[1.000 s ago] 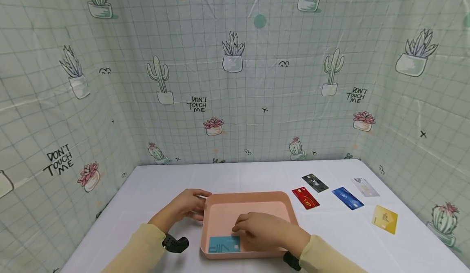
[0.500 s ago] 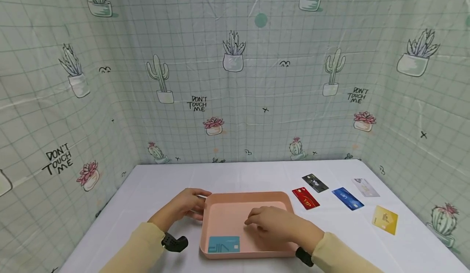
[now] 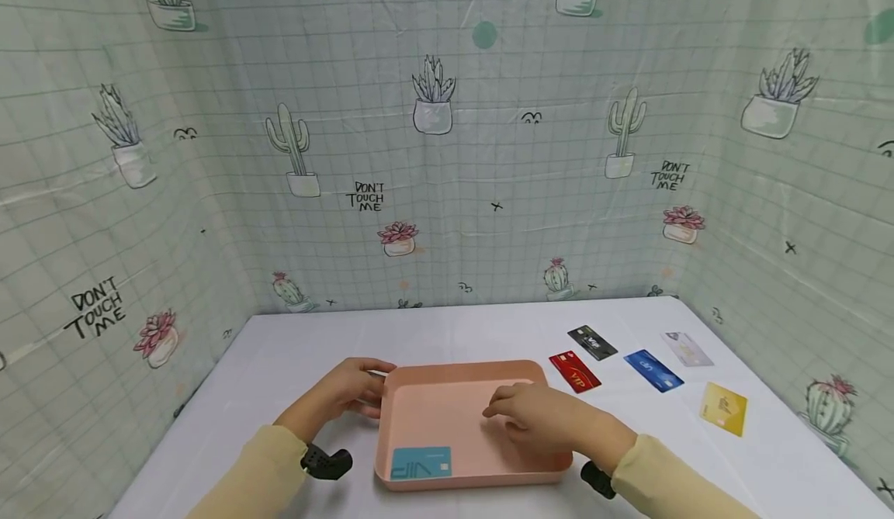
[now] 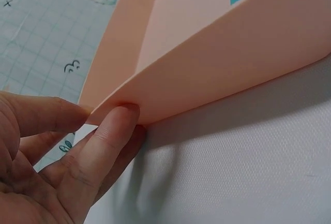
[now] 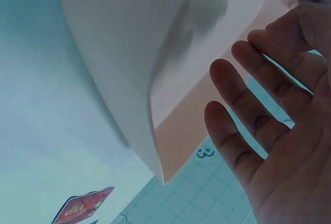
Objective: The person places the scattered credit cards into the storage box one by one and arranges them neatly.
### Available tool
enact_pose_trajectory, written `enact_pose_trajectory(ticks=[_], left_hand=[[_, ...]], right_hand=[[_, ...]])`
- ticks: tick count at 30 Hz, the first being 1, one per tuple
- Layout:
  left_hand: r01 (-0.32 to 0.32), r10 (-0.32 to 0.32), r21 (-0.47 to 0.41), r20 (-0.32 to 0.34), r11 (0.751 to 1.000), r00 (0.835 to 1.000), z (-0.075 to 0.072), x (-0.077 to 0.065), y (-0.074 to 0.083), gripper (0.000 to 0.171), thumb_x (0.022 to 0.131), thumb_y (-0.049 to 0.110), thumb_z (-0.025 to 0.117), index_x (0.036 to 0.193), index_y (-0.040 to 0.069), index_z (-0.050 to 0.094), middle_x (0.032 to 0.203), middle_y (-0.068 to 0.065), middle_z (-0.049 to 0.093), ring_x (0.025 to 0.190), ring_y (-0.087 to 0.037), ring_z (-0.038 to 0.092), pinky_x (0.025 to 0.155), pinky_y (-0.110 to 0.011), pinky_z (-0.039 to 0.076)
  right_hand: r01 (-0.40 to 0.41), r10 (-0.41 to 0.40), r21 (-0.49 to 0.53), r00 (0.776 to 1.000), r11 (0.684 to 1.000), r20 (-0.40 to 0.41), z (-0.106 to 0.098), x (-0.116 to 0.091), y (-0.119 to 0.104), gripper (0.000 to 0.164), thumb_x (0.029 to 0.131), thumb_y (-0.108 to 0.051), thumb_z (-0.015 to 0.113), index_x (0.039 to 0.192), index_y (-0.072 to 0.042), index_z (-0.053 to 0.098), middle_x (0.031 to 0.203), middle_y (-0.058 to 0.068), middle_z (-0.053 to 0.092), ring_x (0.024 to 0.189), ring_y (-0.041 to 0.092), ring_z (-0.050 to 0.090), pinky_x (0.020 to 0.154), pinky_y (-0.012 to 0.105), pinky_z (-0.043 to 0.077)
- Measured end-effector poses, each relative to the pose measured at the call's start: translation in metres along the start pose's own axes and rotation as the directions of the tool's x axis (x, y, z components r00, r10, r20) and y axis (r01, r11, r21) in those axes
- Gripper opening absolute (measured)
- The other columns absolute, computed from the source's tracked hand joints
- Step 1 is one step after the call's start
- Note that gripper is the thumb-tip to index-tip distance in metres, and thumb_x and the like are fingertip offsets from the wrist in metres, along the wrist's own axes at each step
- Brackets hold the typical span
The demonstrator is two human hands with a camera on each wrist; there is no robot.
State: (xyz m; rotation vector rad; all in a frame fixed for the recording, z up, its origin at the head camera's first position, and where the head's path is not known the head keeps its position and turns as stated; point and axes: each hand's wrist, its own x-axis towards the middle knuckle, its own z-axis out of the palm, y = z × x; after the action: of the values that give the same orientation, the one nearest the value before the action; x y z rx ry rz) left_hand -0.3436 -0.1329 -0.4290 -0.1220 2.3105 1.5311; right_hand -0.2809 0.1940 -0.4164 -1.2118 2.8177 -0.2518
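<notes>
A shallow peach tray sits on the white table, with a teal VIP card flat in its near left corner. At the tray's far left corner, my left hand holds the outside; in the left wrist view its fingertips press on the wall while another digit reaches the corner's other side. Over the right half of the tray hovers my right hand, palm down and holding nothing. Its fingers are spread and loosely bent in the right wrist view.
Right of the tray lie several cards: a black one, a red one, a blue one, a silver one and a yellow one. A cactus-print curtain encloses the table.
My right hand has moved from beside the teal card rightward across the tray. The teal card stays in its corner, and my left hand keeps its place on the tray.
</notes>
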Motion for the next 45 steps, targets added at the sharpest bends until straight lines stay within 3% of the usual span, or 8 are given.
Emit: enact_pose_trajectory(ticks=[7,16,23,29,37,45], left_hand=[[-0.006,0.006,-0.012,-0.007,1.000,1.000,-0.001,-0.001,-0.003,0.048,0.090,0.001,0.069,0.138,0.002,0.062,0.107,-0.012,0.075,0.081,-0.022,0.074,0.064,-0.035,0.064],[-0.009,0.009,-0.014,-0.016,1.000,1.000,0.000,-0.001,-0.003,0.048,0.090,0.001,0.069,0.138,0.002,0.062,0.107,-0.013,0.075,0.079,-0.022,0.074,0.063,-0.035,0.064],[-0.011,0.011,-0.002,-0.020,1.000,1.000,0.001,-0.002,-0.001,0.048,0.090,0.001,0.070,0.138,0.002,0.062,0.108,-0.013,0.075,0.079,-0.022,0.074,0.064,-0.035,0.064],[-0.012,0.012,-0.009,-0.017,1.000,1.000,0.002,-0.002,0.000,0.049,0.089,0.000,0.070,0.138,0.001,0.062,0.106,-0.013,0.075,0.078,-0.022,0.074,0.063,-0.036,0.064],[-0.011,0.011,0.001,-0.023,1.000,1.000,0.002,0.000,-0.001,0.049,0.089,0.001,0.070,0.138,0.001,0.062,0.107,-0.014,0.075,0.080,-0.022,0.074,0.065,-0.036,0.065],[-0.007,0.007,0.010,-0.031,1.000,0.999,0.002,0.003,-0.003,0.049,0.090,0.000,0.069,0.138,0.001,0.062,0.109,-0.014,0.075,0.080,-0.022,0.074,0.065,-0.036,0.065]], right_hand=[[-0.074,0.074,0.023,0.997,0.997,0.008,-0.003,-0.002,0.006,0.031,0.095,-0.011,0.070,0.126,-0.014,0.073,0.124,-0.001,0.069,0.119,0.022,0.064,0.103,0.040,0.056],[-0.032,0.028,-0.051,0.997,0.998,-0.075,-0.022,-0.014,0.017,0.030,0.095,-0.011,0.069,0.124,-0.010,0.073,0.125,0.002,0.068,0.117,0.026,0.065,0.100,0.045,0.056],[-0.075,0.071,-0.044,0.994,0.996,-0.084,-0.028,-0.024,0.030,0.030,0.096,-0.012,0.066,0.125,-0.008,0.072,0.125,0.003,0.068,0.119,0.030,0.063,0.101,0.046,0.055],[-0.057,0.045,-0.086,0.990,0.995,-0.136,-0.029,-0.034,0.044,0.028,0.094,-0.010,0.068,0.122,-0.006,0.073,0.120,0.004,0.070,0.114,0.029,0.066,0.100,0.049,0.055],[-0.086,0.076,-0.066,0.988,0.994,-0.138,-0.030,-0.043,0.055,0.030,0.095,-0.010,0.067,0.124,-0.007,0.072,0.122,0.006,0.069,0.110,0.027,0.065,0.095,0.047,0.056],[-0.164,0.163,-0.002,0.980,0.986,-0.115,-0.035,-0.052,0.059,0.031,0.094,-0.011,0.066,0.124,-0.007,0.072,0.132,0.011,0.067,0.122,0.035,0.062,0.100,0.054,0.054]])
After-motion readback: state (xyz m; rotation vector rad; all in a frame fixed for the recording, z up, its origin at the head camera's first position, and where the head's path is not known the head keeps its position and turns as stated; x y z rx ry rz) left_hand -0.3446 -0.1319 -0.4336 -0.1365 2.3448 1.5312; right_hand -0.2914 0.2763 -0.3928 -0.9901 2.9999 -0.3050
